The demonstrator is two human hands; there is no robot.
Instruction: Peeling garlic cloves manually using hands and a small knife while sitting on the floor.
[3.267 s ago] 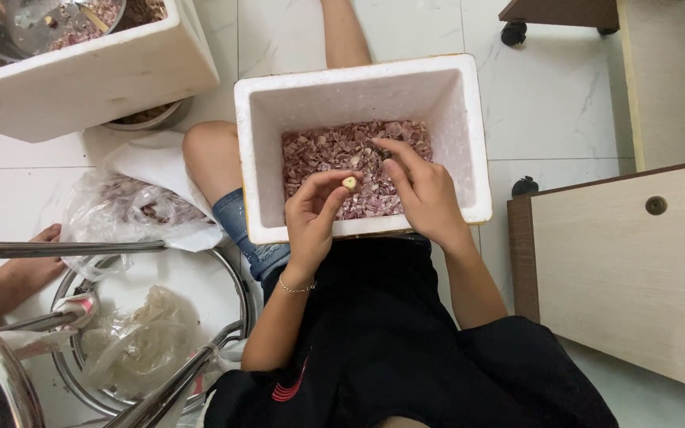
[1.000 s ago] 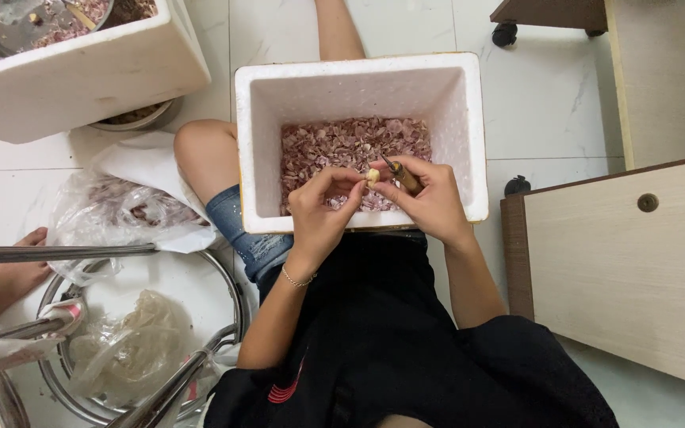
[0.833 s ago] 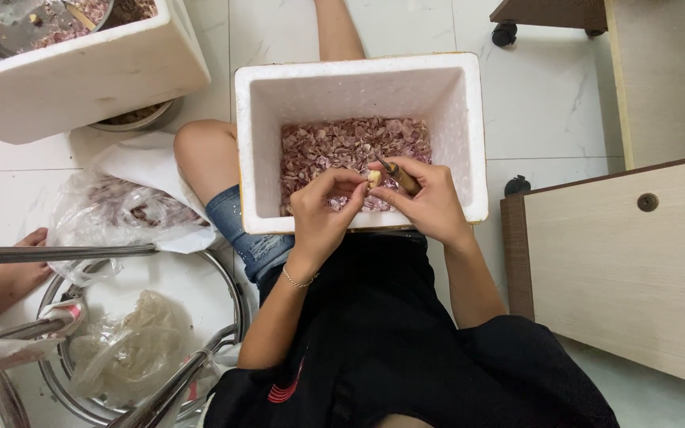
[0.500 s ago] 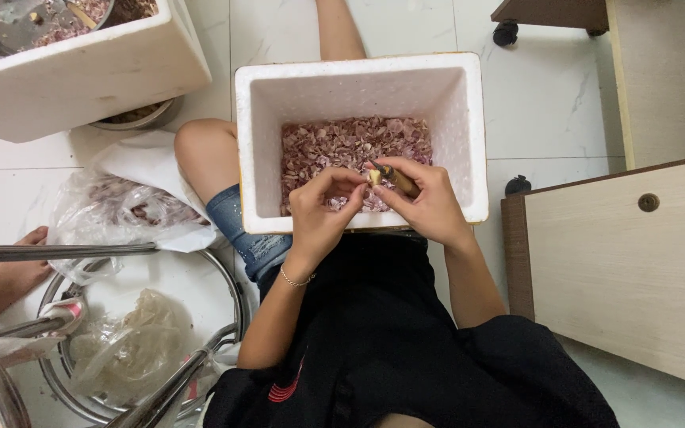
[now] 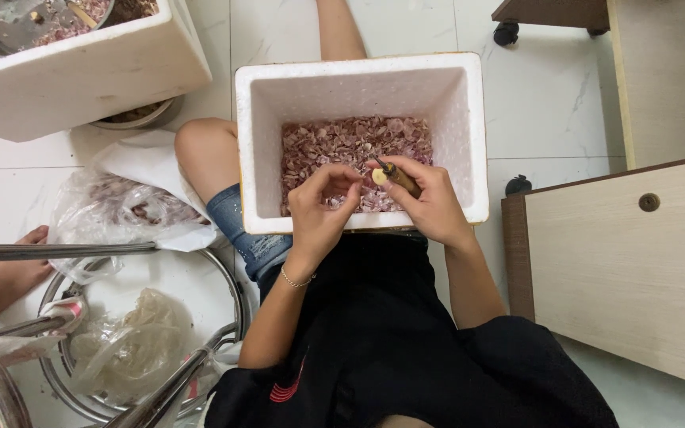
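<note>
You sit on a glossy white marble-veined tile floor under even, soft light. Right of your lap stands a pale wooden cabinet with dark edging; beyond that cabinet, another wooden piece rests on a black caster.
</note>
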